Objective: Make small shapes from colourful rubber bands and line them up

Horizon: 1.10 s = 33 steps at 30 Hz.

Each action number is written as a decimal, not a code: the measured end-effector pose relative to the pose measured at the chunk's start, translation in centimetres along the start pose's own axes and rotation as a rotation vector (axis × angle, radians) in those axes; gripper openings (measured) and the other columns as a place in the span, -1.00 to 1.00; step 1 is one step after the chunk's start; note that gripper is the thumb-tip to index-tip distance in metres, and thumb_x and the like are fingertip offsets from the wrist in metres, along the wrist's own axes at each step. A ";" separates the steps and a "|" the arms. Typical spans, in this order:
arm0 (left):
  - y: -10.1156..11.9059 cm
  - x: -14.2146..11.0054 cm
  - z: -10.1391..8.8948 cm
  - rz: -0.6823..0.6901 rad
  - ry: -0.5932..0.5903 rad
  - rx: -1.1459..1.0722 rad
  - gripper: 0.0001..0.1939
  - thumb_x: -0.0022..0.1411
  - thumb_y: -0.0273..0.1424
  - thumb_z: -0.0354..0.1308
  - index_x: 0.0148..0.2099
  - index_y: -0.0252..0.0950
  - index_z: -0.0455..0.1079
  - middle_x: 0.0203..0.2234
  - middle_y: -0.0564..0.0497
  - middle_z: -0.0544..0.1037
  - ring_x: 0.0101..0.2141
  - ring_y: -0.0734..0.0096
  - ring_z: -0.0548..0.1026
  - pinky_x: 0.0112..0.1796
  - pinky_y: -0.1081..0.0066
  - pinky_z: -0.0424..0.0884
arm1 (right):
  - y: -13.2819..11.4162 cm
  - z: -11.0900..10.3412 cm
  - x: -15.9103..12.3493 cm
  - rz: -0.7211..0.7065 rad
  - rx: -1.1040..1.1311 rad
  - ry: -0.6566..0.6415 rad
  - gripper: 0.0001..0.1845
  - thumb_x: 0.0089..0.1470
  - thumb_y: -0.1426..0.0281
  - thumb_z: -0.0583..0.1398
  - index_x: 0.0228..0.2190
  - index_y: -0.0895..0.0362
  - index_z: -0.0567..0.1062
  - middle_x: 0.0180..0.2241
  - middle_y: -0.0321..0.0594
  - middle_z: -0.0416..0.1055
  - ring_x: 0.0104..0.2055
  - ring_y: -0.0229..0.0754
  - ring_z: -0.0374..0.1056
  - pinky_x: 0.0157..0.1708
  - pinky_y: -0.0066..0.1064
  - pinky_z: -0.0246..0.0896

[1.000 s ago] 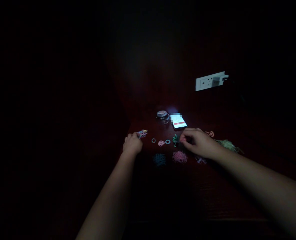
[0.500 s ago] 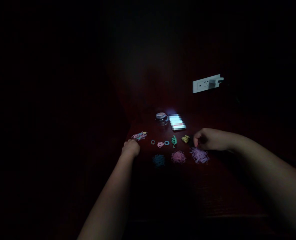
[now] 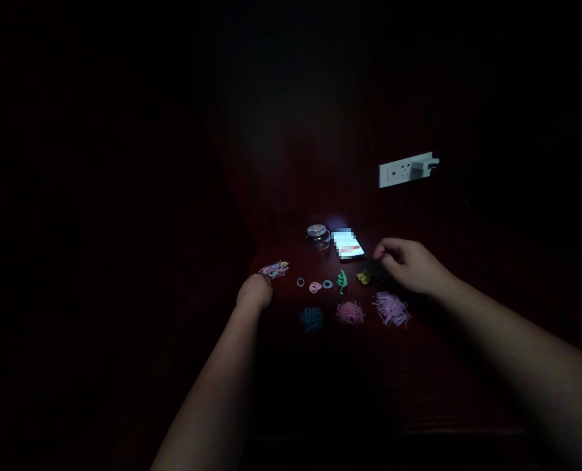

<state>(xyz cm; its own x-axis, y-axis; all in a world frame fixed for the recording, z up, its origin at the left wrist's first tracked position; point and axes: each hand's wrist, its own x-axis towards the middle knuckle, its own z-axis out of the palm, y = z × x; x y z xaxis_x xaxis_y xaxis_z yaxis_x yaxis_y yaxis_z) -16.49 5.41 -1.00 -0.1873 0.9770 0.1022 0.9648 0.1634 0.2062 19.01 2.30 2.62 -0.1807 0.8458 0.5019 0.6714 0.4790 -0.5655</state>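
Observation:
My left hand rests curled at the near edge of a small mixed pile of pastel rubber bands; what its fingers hold, if anything, is hidden. Over the right side, my right hand hovers above the table, its thumb and forefinger apart and nothing visible between them. Below it lies a heap of lilac rubber bands. A yellow bunch of bands is just left of that hand. Farther left sit a green bunch, a blue ring, pink rings and a small greenish ring.
Pink and dark blue band heaps lie in the front row. Behind stand a clear lidded jar and a lit phone. A socket panel with a plug is on the wall. The surroundings are very dark.
My right hand has risen away from the lilac heap, back toward the phone, and its thumb and forefinger have parted. My left hand stays by the mixed pile with only a slight shift.

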 end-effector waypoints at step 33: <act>-0.7 0.4 0.6 -0.034 0.066 -0.184 -0.65 0.31 -0.27 -0.07 -0.02 -0.30 0.42 -0.10 -0.24 0.56 -0.12 0.15 0.54 -0.19 0.36 0.37 | 0.1 1.8 -0.7 -0.018 0.069 0.040 -0.83 0.04 0.36 0.08 -0.43 0.14 0.45 -0.51 -0.26 0.44 -0.55 -0.25 0.26 -0.53 -0.43 0.08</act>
<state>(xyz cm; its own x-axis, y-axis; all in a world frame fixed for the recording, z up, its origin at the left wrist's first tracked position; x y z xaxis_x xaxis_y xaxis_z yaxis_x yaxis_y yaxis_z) -17.11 5.77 -1.65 -0.2369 0.9592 0.1545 0.9086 0.1624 0.3847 17.97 2.18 1.03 -0.1622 0.8276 0.5374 0.6171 0.5100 -0.5992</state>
